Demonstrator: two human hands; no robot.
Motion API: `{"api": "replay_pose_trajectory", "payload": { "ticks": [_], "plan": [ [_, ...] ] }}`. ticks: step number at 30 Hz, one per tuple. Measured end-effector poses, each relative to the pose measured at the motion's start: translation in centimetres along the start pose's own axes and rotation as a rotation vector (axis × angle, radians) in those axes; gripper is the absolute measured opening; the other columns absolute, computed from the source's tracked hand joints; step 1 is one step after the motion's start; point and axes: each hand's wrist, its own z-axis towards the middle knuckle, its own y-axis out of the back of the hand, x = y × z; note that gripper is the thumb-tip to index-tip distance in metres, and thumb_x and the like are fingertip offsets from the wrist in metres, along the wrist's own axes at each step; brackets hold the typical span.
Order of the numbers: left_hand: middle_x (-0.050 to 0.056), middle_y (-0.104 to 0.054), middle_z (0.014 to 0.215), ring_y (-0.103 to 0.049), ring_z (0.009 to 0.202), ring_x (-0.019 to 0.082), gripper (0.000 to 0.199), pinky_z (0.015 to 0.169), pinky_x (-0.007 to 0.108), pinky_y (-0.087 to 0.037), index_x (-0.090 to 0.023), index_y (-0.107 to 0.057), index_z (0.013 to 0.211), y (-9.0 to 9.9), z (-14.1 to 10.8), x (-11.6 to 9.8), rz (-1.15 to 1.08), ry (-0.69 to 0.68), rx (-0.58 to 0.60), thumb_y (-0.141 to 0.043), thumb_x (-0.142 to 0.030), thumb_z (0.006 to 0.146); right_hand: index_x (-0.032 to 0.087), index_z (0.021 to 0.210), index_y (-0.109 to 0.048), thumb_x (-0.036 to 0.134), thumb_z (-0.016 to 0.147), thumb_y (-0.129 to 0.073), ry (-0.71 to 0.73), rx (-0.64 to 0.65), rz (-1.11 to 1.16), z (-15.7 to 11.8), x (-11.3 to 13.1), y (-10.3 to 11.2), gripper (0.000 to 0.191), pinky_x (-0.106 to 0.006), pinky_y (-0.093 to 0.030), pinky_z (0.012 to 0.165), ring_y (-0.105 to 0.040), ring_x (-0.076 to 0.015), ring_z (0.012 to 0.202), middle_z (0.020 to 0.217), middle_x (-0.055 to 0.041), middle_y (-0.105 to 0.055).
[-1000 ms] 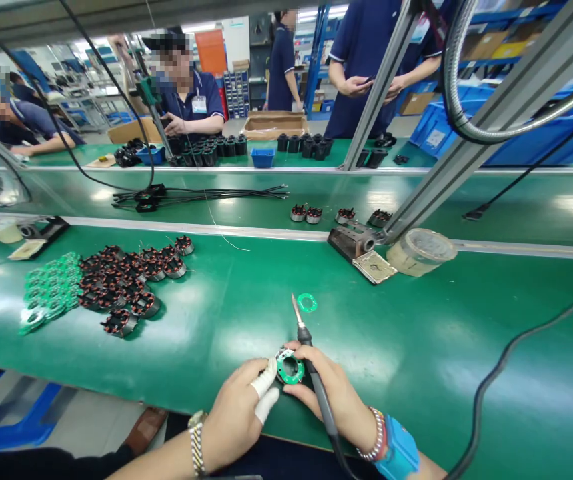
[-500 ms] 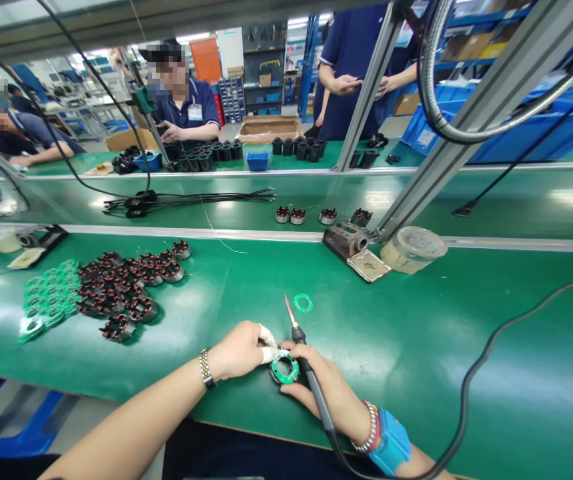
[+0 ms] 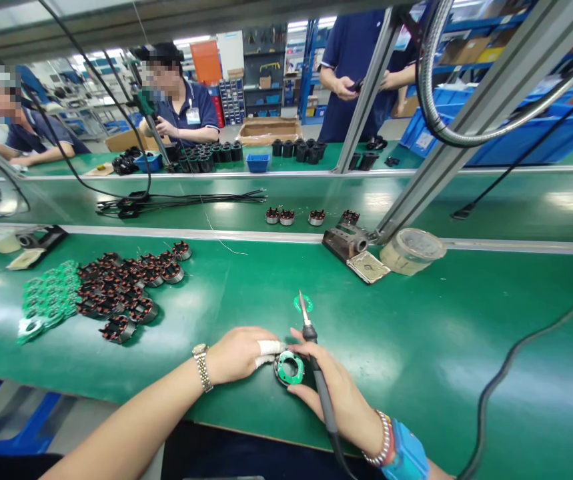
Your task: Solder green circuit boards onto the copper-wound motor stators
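Observation:
A motor stator with a green ring-shaped circuit board (image 3: 283, 375) on top sits between my hands, close to the bench's front edge. My left hand (image 3: 242, 355), with white covers on its fingertips, grips its upper left side. My right hand (image 3: 333, 380) has thumb and fingers around its right side. That same hand also holds a soldering iron (image 3: 322, 393), whose tip points away from me. Beyond the hands a loose green ring board (image 3: 297, 304) lies flat, partly behind the iron's tip. On the left are piled stators (image 3: 116, 287) and a stack of green boards (image 3: 51, 300).
A soldering iron stand (image 3: 345, 241) and a round plastic tub (image 3: 413, 251) stand at the back right. Black cables (image 3: 186, 200) and several stators lie on the strip behind. The iron's cord (image 3: 496, 373) runs along the right. Co-workers stand or sit beyond.
Both hands and the stator have shifted slightly right, and the iron's tip has swung right over the loose ring board. Stators and cables on the back strip have slid left.

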Motion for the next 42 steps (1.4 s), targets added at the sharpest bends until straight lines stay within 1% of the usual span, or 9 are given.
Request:
{"api": "replay_pose_trajectory", "payload": {
  "ticks": [5,10,13,16,20,27,32,35,42],
  "plan": [
    [0.004,-0.067,0.085,-0.061,0.078,0.014,0.020,0.071,0.023,-0.046,-0.019,-0.060,0.089,1.0,0.8,0.8,0.207,-0.182,0.075,-0.040,-0.017,0.087,0.021,0.112,-0.041,0.017,0.074,-0.061,0.001,0.053,0.032,0.6,-0.5,0.4,0.044,-0.040,-0.043,0.094,-0.049,-0.0230,0.117,0.125,-0.0148,-0.051],
    [0.004,-0.067,0.079,-0.061,0.074,0.014,0.020,0.067,0.022,-0.045,-0.018,-0.061,0.083,1.2,0.9,0.9,0.235,-0.189,0.125,-0.041,-0.015,0.085,0.021,0.111,-0.043,0.018,0.073,-0.062,0.009,0.083,0.055,1.0,-0.7,0.8,0.042,-0.041,-0.043,0.095,-0.048,-0.0236,0.118,0.125,-0.0148,-0.051],
    [0.005,-0.067,0.076,-0.061,0.069,0.015,0.017,0.065,0.023,-0.047,-0.017,-0.063,0.081,0.1,0.4,0.5,0.154,-0.067,0.053,-0.046,-0.018,0.083,0.021,0.112,-0.043,0.018,0.074,-0.062,0.001,0.078,0.050,0.9,-0.7,0.6,0.043,-0.042,-0.042,0.095,-0.048,-0.0236,0.118,0.125,-0.0148,-0.051],
    [0.005,-0.067,0.069,-0.061,0.062,0.015,0.017,0.060,0.024,-0.048,-0.016,-0.065,0.076,-1.5,-0.4,-0.5,-0.001,0.194,-0.114,-0.050,-0.023,0.081,0.021,0.113,-0.043,0.017,0.074,-0.061,-0.009,0.056,0.049,0.6,-0.6,0.3,0.042,-0.040,-0.044,0.094,-0.050,-0.0230,0.116,0.126,-0.0150,-0.050],
    [0.005,-0.069,0.081,-0.064,0.073,0.016,0.018,0.069,0.026,-0.052,-0.017,-0.067,0.081,-3.4,-1.6,-2.4,-0.268,0.454,-0.299,-0.051,-0.024,0.081,0.020,0.112,-0.045,0.019,0.076,-0.059,-0.008,0.010,0.046,0.3,-0.6,-0.2,0.039,-0.039,-0.045,0.093,-0.050,-0.0235,0.116,0.125,-0.0155,-0.051],
    [0.010,-0.051,0.128,-0.047,0.118,0.021,0.042,0.099,0.041,-0.040,-0.020,-0.045,0.123,-5.8,-3.2,-4.8,-0.394,0.422,-0.426,-0.045,-0.013,0.082,0.021,0.113,-0.042,0.019,0.078,-0.057,0.011,0.041,0.067,1.1,-0.8,-0.4,0.038,-0.041,-0.045,0.094,-0.049,-0.0232,0.117,0.126,-0.0159,-0.050],
    [0.012,-0.057,0.120,-0.054,0.111,0.020,0.038,0.095,0.039,-0.045,-0.018,-0.038,0.122,-7.0,-3.7,-4.7,-0.408,0.532,-0.534,-0.041,-0.013,0.084,0.021,0.113,-0.039,0.012,0.080,-0.049,-0.001,-0.043,0.019,1.4,-0.4,0.1,0.036,-0.042,-0.042,0.097,-0.047,-0.0216,0.119,0.127,-0.0158,-0.049],
    [0.009,-0.064,0.107,-0.061,0.099,0.018,0.040,0.088,0.035,-0.050,-0.018,-0.037,0.123,-6.8,-3.7,-4.4,-0.318,0.462,-0.504,-0.044,-0.016,0.084,0.021,0.115,-0.039,0.013,0.078,-0.053,-0.018,-0.020,0.005,1.1,-0.1,0.4,0.041,-0.041,-0.043,0.096,-0.047,-0.0224,0.119,0.127,-0.0152,-0.049],
    [0.008,-0.068,0.087,-0.065,0.076,0.016,0.024,0.072,0.029,-0.054,-0.017,-0.060,0.098,-4.0,-2.2,-2.6,0.070,0.162,-0.429,-0.039,-0.023,0.089,0.022,0.114,-0.043,0.019,0.079,-0.056,-0.025,-0.015,0.016,0.9,-0.3,0.5,0.038,-0.041,-0.045,0.094,-0.049,-0.0227,0.117,0.127,-0.0145,-0.050]
  ]
}}
